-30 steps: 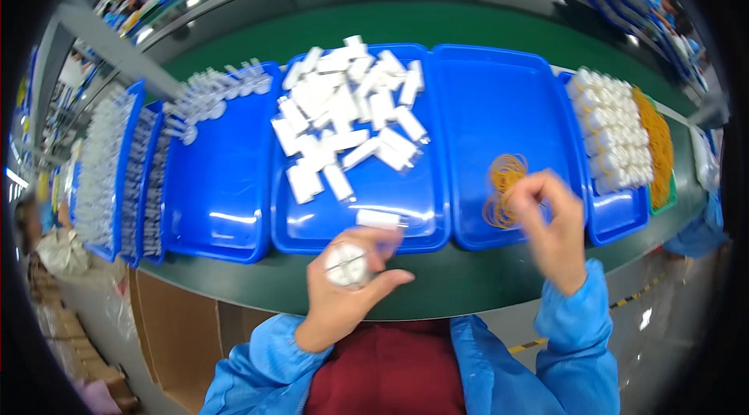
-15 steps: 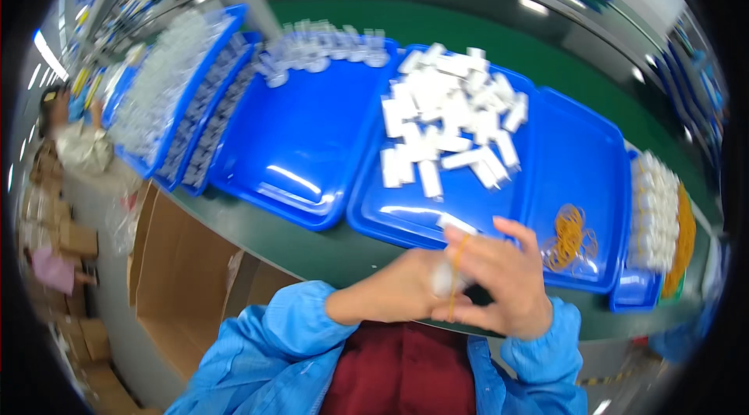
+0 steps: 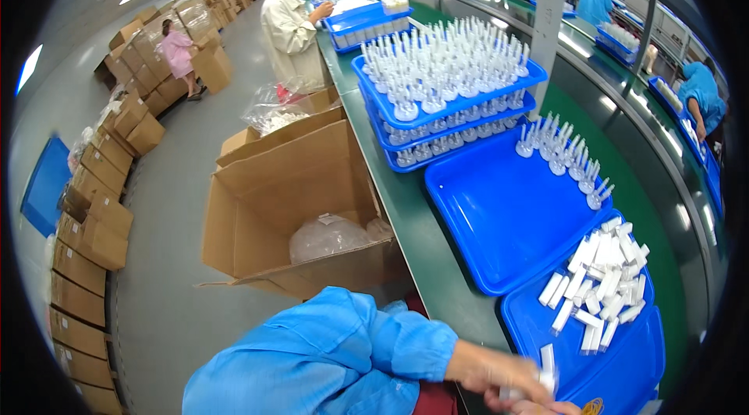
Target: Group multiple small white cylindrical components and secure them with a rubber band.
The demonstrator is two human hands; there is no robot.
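At the lower right, my left hand (image 3: 503, 374) is closed around small white rectangular pieces (image 3: 548, 357), one of which sticks up past the fingers. Below it, my right hand (image 3: 546, 408) is blurred and cut off by the picture's edge. Its fingers curl in against the left hand, and what they grip is hidden. Both hands are at the near edge of a blue tray (image 3: 521, 313) with a heap of white rectangular pieces (image 3: 605, 278) in it. Orange rubber bands (image 3: 593, 406) show beside the right hand.
Another blue tray (image 3: 499, 212) has clear stemmed parts (image 3: 566, 151) along its far side. Stacked trays (image 3: 468, 99) of similar parts stand beyond. A large open cardboard box (image 3: 273, 196) with plastic bags is left of the green table (image 3: 406, 220). A person in a cream jacket (image 3: 285, 33) stands farther along.
The view has swung left, so the hands are now at the lower right. A rubber band stretched on my right fingers earlier is no longer visible there. The hands remain together.
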